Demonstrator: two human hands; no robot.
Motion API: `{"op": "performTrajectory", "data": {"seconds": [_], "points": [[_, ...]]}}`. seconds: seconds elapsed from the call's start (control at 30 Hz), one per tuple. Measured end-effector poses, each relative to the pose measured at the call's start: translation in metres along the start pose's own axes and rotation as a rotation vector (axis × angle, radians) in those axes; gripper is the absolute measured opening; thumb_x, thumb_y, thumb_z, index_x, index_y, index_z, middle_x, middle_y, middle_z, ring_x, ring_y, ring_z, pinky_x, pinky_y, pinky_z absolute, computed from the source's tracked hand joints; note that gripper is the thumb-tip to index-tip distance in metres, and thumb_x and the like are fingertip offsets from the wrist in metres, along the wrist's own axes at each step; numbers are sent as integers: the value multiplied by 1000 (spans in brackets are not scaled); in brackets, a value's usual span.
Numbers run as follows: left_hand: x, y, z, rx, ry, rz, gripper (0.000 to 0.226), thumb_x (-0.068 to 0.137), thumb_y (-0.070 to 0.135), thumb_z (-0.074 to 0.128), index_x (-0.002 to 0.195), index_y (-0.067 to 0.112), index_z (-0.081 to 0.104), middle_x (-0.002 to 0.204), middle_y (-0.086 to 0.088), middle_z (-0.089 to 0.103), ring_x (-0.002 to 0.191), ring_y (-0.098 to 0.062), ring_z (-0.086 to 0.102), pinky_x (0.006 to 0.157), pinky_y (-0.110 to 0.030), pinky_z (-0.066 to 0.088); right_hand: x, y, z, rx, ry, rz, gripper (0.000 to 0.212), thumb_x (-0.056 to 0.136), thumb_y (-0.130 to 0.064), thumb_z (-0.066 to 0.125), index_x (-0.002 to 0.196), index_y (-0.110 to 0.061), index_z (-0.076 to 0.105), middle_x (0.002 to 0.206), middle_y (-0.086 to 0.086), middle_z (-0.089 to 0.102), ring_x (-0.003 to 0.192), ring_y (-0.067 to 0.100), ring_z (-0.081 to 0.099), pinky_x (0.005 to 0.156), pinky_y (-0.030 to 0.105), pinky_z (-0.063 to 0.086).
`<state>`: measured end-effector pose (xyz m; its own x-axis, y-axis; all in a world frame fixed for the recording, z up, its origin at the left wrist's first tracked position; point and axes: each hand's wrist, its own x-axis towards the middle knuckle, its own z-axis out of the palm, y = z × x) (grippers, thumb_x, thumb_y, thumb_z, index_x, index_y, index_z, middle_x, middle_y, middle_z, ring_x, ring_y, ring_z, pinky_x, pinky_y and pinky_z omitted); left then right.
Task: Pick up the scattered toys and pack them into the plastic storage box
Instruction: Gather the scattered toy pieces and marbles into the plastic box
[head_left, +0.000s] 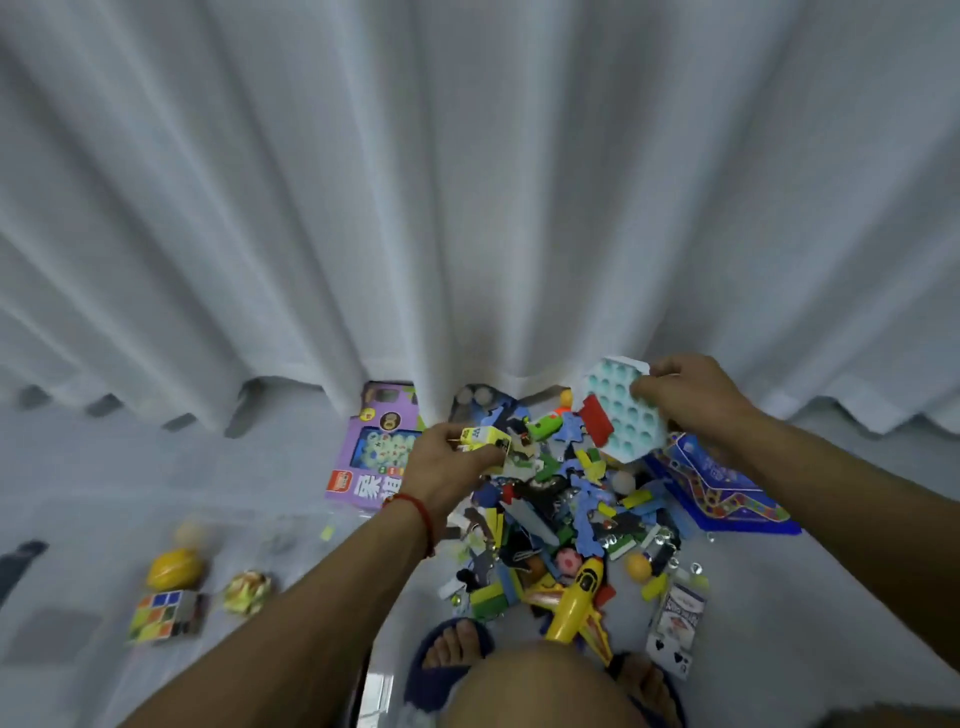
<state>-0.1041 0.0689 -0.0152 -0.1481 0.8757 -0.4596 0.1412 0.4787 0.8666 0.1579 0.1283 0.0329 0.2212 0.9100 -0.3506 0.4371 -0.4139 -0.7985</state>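
The purple box (375, 457) is showing large Chinese characters; the left hand (451, 457) is gripping a yellow block (485, 437), the right hand (685, 400) pinching a teal pop-it (626, 410).

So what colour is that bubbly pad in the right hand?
Pale mint-blue; the bubble pad, pinched by the right hand, shows in the head view.

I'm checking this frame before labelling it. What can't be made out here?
- Storage box: none identifiable in the head view.
- Purple box: top under the curtain, near corner behind the left hand.
- Blue board: partly behind the right hand and bubble toy.
- Toy pile: small pieces blurred, not separable.
- Cube: motion-blurred.
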Motion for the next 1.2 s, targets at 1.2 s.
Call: {"op": "performTrajectory", "data": {"seconds": [1.2], "points": [[-85, -44, -108, -11, 235, 75, 32, 74, 28, 60, 105, 26, 69, 107, 0, 69, 98, -18, 66, 89, -43, 56, -70, -54, 77, -480, -646, -102, 20, 99, -23, 56, 111, -10, 64, 105, 10, 70, 98, 27, 68, 87, 44, 56]]}}
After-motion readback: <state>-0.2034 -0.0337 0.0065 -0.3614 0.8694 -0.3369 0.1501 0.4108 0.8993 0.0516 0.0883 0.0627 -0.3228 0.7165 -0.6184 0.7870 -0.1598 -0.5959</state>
